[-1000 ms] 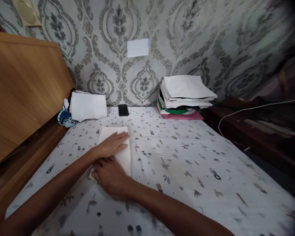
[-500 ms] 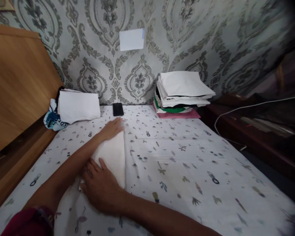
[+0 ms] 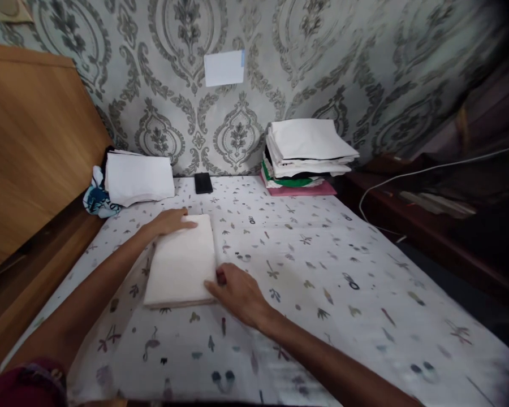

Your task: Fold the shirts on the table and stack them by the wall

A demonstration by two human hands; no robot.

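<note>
A folded white cloth (image 3: 180, 263) lies flat on the patterned bedsheet (image 3: 271, 339), left of the middle. At its upper left edge rests my left hand (image 3: 172, 221), its fingers stretched over the top corner. My right hand (image 3: 240, 291) is at the cloth's right edge, with the thumb on the top and the other fingers curled beside the edge, pinching it. The undersides of the fingers of both hands are hidden.
Stacked folded cloths (image 3: 309, 141) stand at the back right. Another white pile (image 3: 139, 178) sits at the back left beside a blue patterned cloth (image 3: 99, 198). A black phone-like object (image 3: 203, 183) lies between them. A wooden panel (image 3: 34, 147) rises at the left.
My right hand has moved right, off the cloth's top to its right edge. My left hand has drawn back to the left from the far edge, uncovering more of the cloth.
</note>
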